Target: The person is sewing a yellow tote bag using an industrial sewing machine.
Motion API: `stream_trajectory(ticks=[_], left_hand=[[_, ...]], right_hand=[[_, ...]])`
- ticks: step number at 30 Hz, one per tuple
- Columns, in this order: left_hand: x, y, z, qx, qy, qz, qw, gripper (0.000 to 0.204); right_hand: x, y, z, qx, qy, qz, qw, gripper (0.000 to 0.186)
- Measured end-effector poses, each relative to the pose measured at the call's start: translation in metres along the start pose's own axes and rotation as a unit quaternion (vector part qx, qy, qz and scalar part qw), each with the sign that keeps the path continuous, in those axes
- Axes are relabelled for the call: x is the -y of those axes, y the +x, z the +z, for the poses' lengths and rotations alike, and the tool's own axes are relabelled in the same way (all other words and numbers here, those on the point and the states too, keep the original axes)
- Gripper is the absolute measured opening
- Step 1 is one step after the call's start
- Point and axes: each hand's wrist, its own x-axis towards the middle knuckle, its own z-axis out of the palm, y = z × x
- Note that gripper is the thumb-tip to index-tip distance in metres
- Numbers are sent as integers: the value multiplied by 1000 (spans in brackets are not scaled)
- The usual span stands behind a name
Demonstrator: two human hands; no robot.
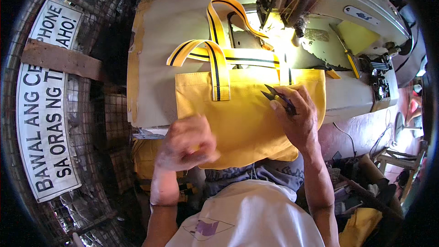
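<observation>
A yellow fabric tote bag (247, 123) hangs over the front edge of the sewing table, reaching down to my lap. Its yellow strap (218, 71) has a dark stripe and is stitched to the upper left of the panel; more strap loops lie behind the bag's top edge. My right hand (299, 114) is closed around dark thread snips (278, 96), their pointed blades apart and directed left, in front of the bag's upper right. In front of the bag's lower left is my left hand (188, 142), smeared by motion; its fingers look curled, and whether they hold anything is unclear.
A sewing machine (292, 4) with a bright lamp stands behind the bag. On the table (155, 64) to the right lies a yellow-handled tool (351, 59), near a black mechanism (380, 77). A wire mesh with a white sign (48, 123) runs along the left.
</observation>
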Motion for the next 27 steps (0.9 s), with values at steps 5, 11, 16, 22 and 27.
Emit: stream_trajectory(ticks=[5,11,16,22,27], left_hand=[[25,50,40,-263,517,-172,796,23],[42,46,47,-283,534,-142,784,16],[47,45,43,-279,501,-147,806,12],[44,40,39,-320,322,-161,877,7],[46,36,37,-313,316,-149,883,7]], right_hand=[[-4,-2,2,-30,-26,-40,998,28],[1,-1,10,-14,-35,-55,998,29],[14,11,27,30,-52,-143,988,29],[12,23,42,19,-44,-171,984,25],[12,25,44,14,-47,-164,985,24]])
